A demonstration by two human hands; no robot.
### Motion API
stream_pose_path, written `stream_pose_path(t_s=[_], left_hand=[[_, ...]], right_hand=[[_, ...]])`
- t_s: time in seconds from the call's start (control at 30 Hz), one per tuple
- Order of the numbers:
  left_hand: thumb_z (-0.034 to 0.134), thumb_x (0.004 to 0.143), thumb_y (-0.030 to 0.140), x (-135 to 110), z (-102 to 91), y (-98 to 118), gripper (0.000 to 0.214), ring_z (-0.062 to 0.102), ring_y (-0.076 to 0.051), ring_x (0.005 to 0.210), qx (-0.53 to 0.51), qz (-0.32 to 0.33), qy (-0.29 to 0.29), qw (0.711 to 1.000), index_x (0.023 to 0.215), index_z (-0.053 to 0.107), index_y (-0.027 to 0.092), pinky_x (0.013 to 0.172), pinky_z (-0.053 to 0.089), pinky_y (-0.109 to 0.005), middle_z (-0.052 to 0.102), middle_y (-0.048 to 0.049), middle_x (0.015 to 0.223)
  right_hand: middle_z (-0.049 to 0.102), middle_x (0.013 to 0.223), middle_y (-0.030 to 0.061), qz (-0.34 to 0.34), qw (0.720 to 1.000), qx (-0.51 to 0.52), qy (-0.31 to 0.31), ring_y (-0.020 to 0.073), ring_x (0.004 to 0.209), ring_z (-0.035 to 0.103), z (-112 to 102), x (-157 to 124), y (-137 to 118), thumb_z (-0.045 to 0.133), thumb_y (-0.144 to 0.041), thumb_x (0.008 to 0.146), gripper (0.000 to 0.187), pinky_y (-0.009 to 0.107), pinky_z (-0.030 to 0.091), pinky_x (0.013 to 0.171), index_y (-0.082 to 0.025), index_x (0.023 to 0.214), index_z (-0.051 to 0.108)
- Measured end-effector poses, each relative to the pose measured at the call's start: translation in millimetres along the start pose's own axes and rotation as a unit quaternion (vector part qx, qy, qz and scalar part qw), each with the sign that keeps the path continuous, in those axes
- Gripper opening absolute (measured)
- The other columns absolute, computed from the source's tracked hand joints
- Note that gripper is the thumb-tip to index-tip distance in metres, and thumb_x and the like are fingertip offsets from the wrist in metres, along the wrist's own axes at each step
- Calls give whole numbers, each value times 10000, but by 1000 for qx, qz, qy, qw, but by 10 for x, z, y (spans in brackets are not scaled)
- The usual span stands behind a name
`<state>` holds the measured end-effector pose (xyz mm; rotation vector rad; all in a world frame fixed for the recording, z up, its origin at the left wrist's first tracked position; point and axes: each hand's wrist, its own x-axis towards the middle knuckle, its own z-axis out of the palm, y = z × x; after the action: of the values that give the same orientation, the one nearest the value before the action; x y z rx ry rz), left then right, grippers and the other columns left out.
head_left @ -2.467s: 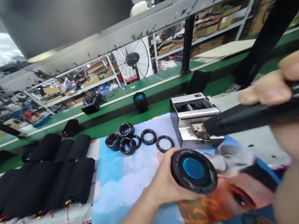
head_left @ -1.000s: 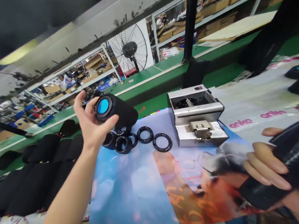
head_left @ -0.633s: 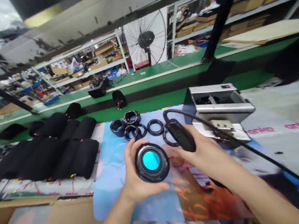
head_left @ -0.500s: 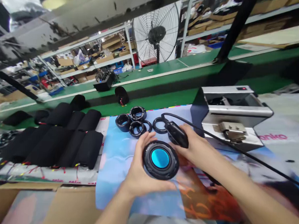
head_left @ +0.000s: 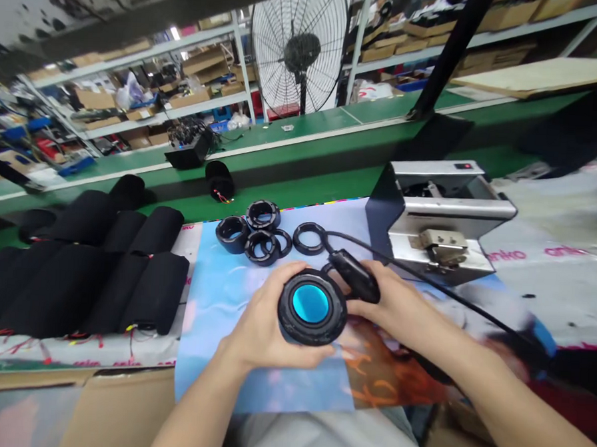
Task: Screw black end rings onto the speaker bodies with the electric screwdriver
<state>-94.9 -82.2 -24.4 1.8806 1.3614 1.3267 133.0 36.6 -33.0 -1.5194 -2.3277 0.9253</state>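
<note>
My left hand [head_left: 268, 318] is wrapped around a round black speaker-like part [head_left: 286, 316] with a shiny blue disc [head_left: 311, 303] at its centre, which faces up toward me. Beside it, my right hand [head_left: 392, 298] grips a black corded hand tool [head_left: 354, 274]. The tool's cord leaves its far end and bends back to the right. Its working tip is hidden. My right fingertips are close to the round part's edge; whether they touch it I cannot tell. Beyond my hands lie several black rings [head_left: 263, 215] on a printed sheet [head_left: 214, 299], with one flat ring [head_left: 308, 239] apart from the others.
On the right stands a metal machine [head_left: 443, 221] with an open top; the black cord [head_left: 440, 291] passes in front of it. Several black fabric-covered cylinders [head_left: 157, 293] with wires lie at left. A cardboard box [head_left: 119, 407] sits at the lower left. Behind is a large fan [head_left: 301, 50].
The view has shifted, so the bench appears farther left. My left hand has closed more tightly around the round part, which is tilted slightly differently. My right hand still grips the tool.
</note>
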Motion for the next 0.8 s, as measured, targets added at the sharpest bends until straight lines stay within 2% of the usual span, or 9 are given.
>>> stream_pose_path(t_s=[0.1,0.17,0.27,0.33,0.43,0.53,0.6,0.7,0.8], left_hand=[[961,684,468,34,-130,-71,999,722,-358,1261,-2,20,-9,1000,1529,479,240,1112,571,-476,695,-146,1402],[967,698,452,60,-210,-92,993,719,-349,1270,-9,25,-27,999,1541,480,254,1121,561,-460,702,-132,1394],[976,719,466,82,-265,-94,1050,688,-346,1328,-29,-6,-57,998,1592,424,276,1152,541,-454,660,-137,1462],[995,688,528,62,-239,-94,1189,660,-356,1369,-54,-34,-47,997,1642,328,282,1173,530,-471,608,-161,1521],[997,629,634,-43,-110,-92,1286,643,-365,1392,-98,-67,26,993,1642,286,287,1188,521,-493,588,-174,1532],[959,692,635,-188,91,-52,1133,604,-370,1441,-103,-93,119,983,1587,365,275,1224,489,-496,581,-169,1546],[916,781,545,-256,239,1,1028,566,-358,1482,-87,-98,166,977,1594,348,275,1256,459,-486,546,-161,1583],[845,847,403,-275,419,90,986,539,-330,1509,-68,-87,203,973,1628,258,280,1289,421,-469,511,-147,1602],[920,760,420,-231,495,169,1169,576,-341,1466,-58,-106,221,968,1649,174,278,1253,459,-475,521,-151,1569]], right_hand=[[778,1063,80,-8,999,46,-27,314,972,771,-161,-72,46,811,-415,818,500,393,622,831,-217,1233,613],[784,1127,65,-25,996,70,-45,294,1025,772,-204,-72,32,775,-308,817,543,376,624,884,-229,1324,596],[751,1300,30,-60,992,91,-71,266,1188,736,-144,1,-15,731,-141,768,653,334,595,1000,-273,1394,601],[736,1329,19,-76,989,97,-79,255,1227,714,-57,75,-23,683,-73,750,672,330,574,1041,-277,1386,613],[728,1293,37,-89,988,99,-76,263,1210,703,75,162,33,635,-59,749,632,375,562,1061,-253,1350,606],[700,1277,89,-92,991,88,-42,319,1236,667,174,198,135,673,-148,749,528,466,539,1101,-217,1269,610],[680,1274,119,-96,992,82,-22,355,1258,650,212,206,195,713,-218,736,492,503,532,1120,-201,1220,624],[681,1322,114,-122,988,85,-27,353,1292,657,227,205,232,701,-254,745,533,475,549,1130,-211,1273,637],[702,1373,88,-142,985,93,-30,337,1316,670,210,189,208,630,-225,760,621,445,559,1137,-231,1381,627]])
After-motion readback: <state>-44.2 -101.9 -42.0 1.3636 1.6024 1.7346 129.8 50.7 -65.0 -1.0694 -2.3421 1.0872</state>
